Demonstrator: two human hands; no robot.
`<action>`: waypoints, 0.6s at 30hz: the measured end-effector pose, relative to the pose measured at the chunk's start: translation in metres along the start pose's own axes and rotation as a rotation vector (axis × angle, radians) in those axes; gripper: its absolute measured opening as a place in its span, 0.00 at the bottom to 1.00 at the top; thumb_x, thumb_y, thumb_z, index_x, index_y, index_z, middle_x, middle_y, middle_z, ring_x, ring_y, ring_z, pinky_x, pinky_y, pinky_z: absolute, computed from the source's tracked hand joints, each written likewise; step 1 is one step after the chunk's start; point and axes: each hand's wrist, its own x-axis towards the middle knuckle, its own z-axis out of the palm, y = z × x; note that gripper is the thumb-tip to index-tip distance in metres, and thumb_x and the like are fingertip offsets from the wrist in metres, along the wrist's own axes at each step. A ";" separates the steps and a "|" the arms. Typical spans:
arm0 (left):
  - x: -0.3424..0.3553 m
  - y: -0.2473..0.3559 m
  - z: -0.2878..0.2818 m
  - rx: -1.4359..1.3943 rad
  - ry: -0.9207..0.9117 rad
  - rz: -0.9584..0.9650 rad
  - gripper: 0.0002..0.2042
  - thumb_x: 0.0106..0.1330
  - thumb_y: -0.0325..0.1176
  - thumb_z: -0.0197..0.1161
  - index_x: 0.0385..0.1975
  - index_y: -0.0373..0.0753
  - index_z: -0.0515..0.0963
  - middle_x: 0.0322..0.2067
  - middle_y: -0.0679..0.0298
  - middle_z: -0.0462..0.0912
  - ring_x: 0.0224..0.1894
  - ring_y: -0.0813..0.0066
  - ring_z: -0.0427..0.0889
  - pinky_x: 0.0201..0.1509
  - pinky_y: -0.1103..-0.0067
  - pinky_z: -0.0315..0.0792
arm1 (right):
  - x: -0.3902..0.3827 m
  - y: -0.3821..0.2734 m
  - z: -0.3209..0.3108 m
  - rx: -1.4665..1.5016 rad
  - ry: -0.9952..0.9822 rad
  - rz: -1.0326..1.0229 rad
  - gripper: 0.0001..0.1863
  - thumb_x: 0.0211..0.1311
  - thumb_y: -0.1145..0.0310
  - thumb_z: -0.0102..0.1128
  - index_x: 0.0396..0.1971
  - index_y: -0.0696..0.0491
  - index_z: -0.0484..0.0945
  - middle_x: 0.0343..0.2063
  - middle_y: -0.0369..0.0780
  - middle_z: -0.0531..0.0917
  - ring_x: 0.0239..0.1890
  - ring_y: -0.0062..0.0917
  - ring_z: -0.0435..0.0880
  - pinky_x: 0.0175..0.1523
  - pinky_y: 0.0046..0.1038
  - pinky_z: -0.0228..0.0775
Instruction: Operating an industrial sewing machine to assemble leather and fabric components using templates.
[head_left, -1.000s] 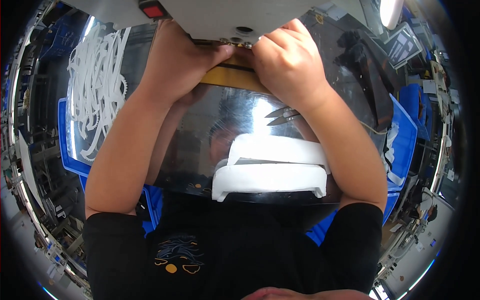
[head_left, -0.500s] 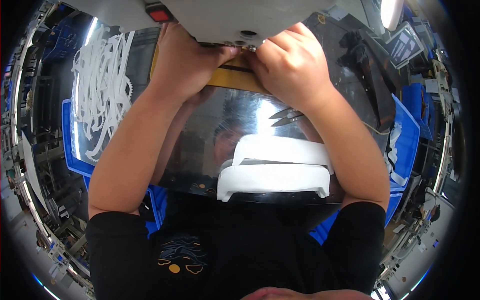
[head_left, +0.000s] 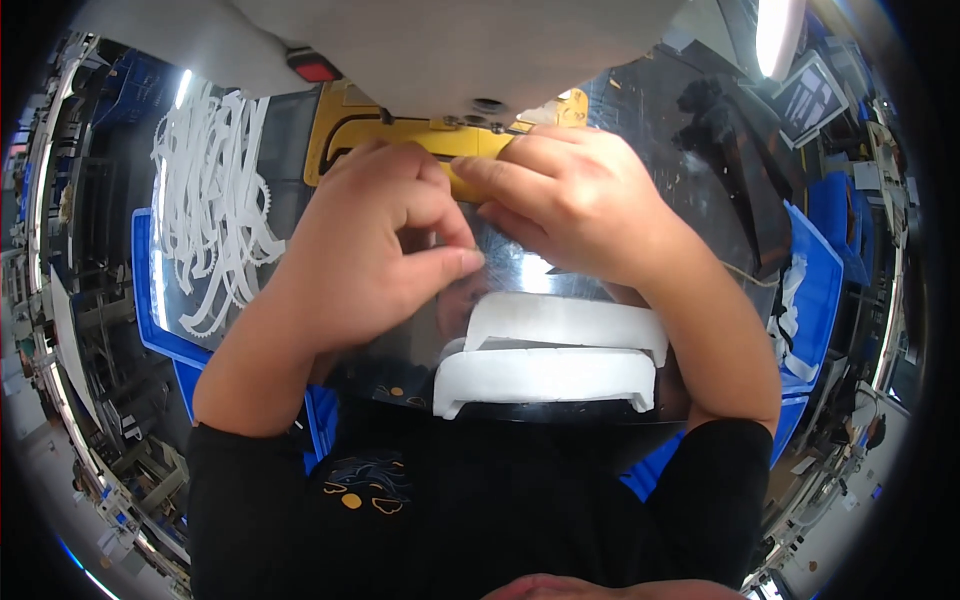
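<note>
Beneath the pale machine head (head_left: 420, 50), a yellow plate (head_left: 325, 145) with a dark slot sits on the reflective worktop (head_left: 370, 375). My left hand (head_left: 390, 235) lies at the plate's front left, fingers curled and thumb held apart, with nothing visible between them. My right hand (head_left: 580, 200) is at the plate's right, its index finger reaching toward the slot and its thumb lower and apart; the underside of both hands is hidden. Two white curved pieces (head_left: 560, 320) lie near the front edge, between my forearms.
A pile of white strips (head_left: 210, 200) covers the left side. Dark material (head_left: 750, 180) lies at the right. Blue bins (head_left: 820, 300) flank both sides, and a lamp (head_left: 775, 30) hangs at upper right.
My left hand has pulled back toward me and its thumb has swung down off the plate. My right hand has moved slightly lower and leftward. More of the yellow plate shows.
</note>
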 end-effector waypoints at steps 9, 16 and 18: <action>0.013 -0.015 0.019 -0.340 -0.036 0.061 0.16 0.63 0.21 0.70 0.51 0.40 0.84 0.40 0.62 0.87 0.36 0.67 0.86 0.41 0.73 0.80 | -0.007 0.000 -0.021 0.267 -0.267 0.018 0.06 0.55 0.74 0.78 0.33 0.54 0.91 0.33 0.39 0.89 0.37 0.36 0.90 0.44 0.38 0.84; 0.017 -0.026 0.024 0.152 0.208 0.231 0.07 0.67 0.25 0.74 0.42 0.38 0.86 0.36 0.58 0.88 0.38 0.56 0.90 0.42 0.67 0.81 | -0.001 0.019 -0.031 0.551 -0.195 0.275 0.04 0.59 0.76 0.80 0.32 0.57 0.91 0.28 0.42 0.90 0.36 0.33 0.91 0.44 0.31 0.83; 0.018 -0.027 0.026 0.178 0.286 0.206 0.05 0.68 0.27 0.75 0.39 0.38 0.86 0.36 0.59 0.88 0.38 0.53 0.89 0.43 0.65 0.81 | 0.001 0.021 -0.025 0.657 -0.113 0.446 0.06 0.65 0.80 0.71 0.41 0.60 0.89 0.36 0.42 0.92 0.39 0.25 0.92 0.44 0.28 0.83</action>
